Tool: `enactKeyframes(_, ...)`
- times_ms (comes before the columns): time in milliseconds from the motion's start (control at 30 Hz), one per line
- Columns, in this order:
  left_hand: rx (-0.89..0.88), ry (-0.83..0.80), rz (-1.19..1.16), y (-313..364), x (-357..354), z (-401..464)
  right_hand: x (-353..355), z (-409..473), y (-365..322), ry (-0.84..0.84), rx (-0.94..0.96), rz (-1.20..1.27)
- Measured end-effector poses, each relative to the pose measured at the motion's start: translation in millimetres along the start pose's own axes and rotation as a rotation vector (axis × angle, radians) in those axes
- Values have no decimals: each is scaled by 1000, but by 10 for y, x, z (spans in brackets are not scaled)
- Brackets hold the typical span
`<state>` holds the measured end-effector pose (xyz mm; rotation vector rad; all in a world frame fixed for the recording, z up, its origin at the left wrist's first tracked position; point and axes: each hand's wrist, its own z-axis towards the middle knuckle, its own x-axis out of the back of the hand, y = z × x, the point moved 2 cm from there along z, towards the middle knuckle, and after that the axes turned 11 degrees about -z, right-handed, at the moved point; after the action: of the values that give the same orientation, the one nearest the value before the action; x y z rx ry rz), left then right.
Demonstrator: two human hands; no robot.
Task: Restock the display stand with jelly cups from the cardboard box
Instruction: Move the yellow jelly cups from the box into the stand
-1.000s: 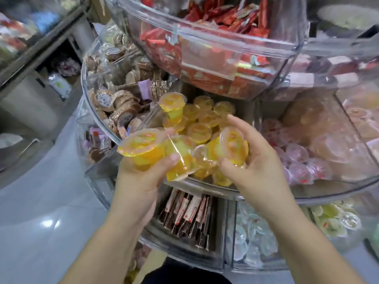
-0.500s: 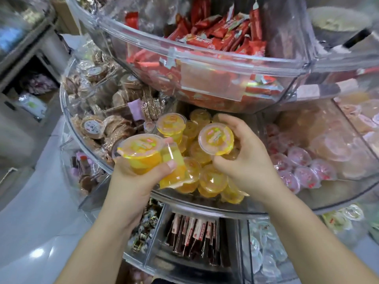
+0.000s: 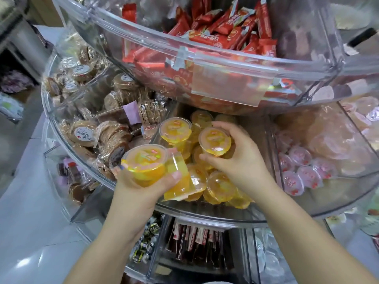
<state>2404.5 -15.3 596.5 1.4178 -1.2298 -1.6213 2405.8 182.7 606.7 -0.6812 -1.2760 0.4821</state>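
My left hand grips two yellow jelly cups at the front rim of the clear display stand: one upright cup and one tipped on its side. My right hand holds another yellow jelly cup by its rim, over the middle compartment. That compartment holds several yellow jelly cups, one standing on top at the back. The cardboard box is out of view.
Wrapped brown biscuits fill the compartment to the left, pink jelly cups the one to the right. The upper tier with red packets overhangs the yellow cups. Dark stick packets sit in the tier below.
My right hand has carried its jelly cup deeper into the middle compartment and turned it lid-up. My left hand keeps its two cups at the front rim. The camera moved closer.
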Motion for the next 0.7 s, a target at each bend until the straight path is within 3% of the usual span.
enactKeyframes(167, 43, -16, -26, -27, 14, -2, 13, -65, 81, -59, -8, 50)
enactKeyframes(367, 31, -16, -17, -3, -24, 3, -35, -56, 88, 13, -16, 52)
enactKeyframes(700, 45, -7, -34, -3, -68, -6, -49, -24, 108, -5, 6, -7)
